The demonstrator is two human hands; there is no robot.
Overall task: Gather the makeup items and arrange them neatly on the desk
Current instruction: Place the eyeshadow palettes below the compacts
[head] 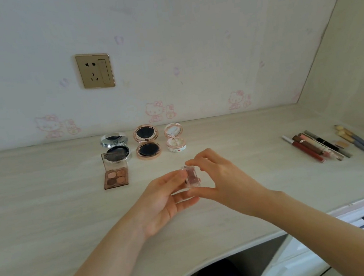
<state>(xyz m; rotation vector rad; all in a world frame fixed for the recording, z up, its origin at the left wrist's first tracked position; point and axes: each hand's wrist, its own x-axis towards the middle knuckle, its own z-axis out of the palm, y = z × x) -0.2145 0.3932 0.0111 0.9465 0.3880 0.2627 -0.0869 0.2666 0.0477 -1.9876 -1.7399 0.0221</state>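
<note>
Small clear eyeshadow case (190,175) is pinched between right hand (220,180) fingers (197,158) above and thumb below; left hand (164,199) fingers are loosely curled under it for support. It's held just above the tabletop (49,208), probably being opened to match the open quad palette (115,173) and three open compacts (147,145) lined behind. Pencils and brushes (332,145) are grouped well apart, right.

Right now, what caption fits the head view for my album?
Both hands, left and right, hold a small clear makeup case above the desk.
</note>
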